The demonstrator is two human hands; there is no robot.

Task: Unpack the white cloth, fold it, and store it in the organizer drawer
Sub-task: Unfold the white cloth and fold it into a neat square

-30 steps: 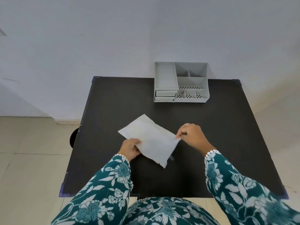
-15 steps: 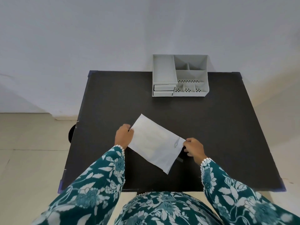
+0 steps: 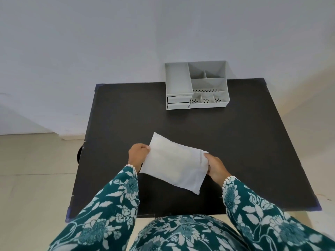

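A white cloth packet, flat and rectangular, is held just above the near middle of the black table. My left hand pinches its left edge. Along the packet's right edge my right hand grips it, thumb on top. The grey organizer stands at the table's far edge, with two small drawers shut at its front left. Whether the packet is open I cannot tell.
The organizer has several open compartments. A pale wall rises behind the table, and beige floor tiles lie to the left. A dark round object pokes out under the table's left edge.
My left hand slid from the packet's near edge up to its left edge. My right hand moved down along the right edge. The packet turned a little and lifted toward me.
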